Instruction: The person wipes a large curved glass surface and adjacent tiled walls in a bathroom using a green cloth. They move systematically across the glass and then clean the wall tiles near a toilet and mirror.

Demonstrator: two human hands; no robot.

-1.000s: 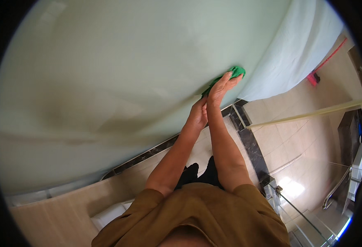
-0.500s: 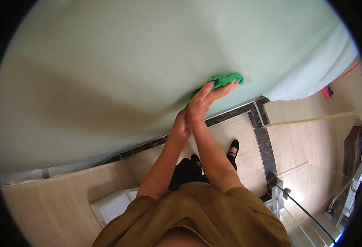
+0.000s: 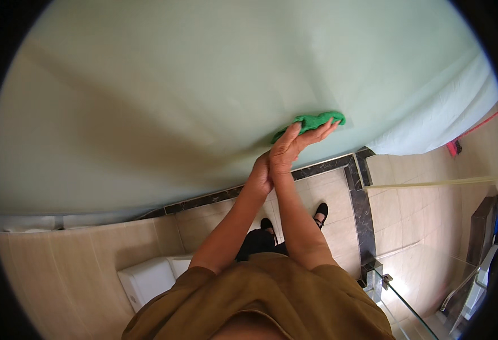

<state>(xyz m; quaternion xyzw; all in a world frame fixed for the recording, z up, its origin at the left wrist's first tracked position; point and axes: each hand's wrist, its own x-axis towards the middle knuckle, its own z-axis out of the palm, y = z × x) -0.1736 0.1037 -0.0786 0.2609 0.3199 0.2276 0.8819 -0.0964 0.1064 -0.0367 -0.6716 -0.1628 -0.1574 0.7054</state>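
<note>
Against a broad, smooth, pale green panel [image 3: 164, 73]: one bunched green fabric cloth [image 3: 318, 119], lying between the right hand [image 3: 295, 143] and the panel, along its fingers and thumb. Right hand: holding the cloth to the panel, fingers extended rather than clenched. Left hand [image 3: 262, 170]: touching the right near the wrist, its fingers largely hidden; whether it grasps anything cannot be told. Below both hands: one black, pale-veined, stone-look strip [image 3: 323, 166], along the panel's foot.
</note>
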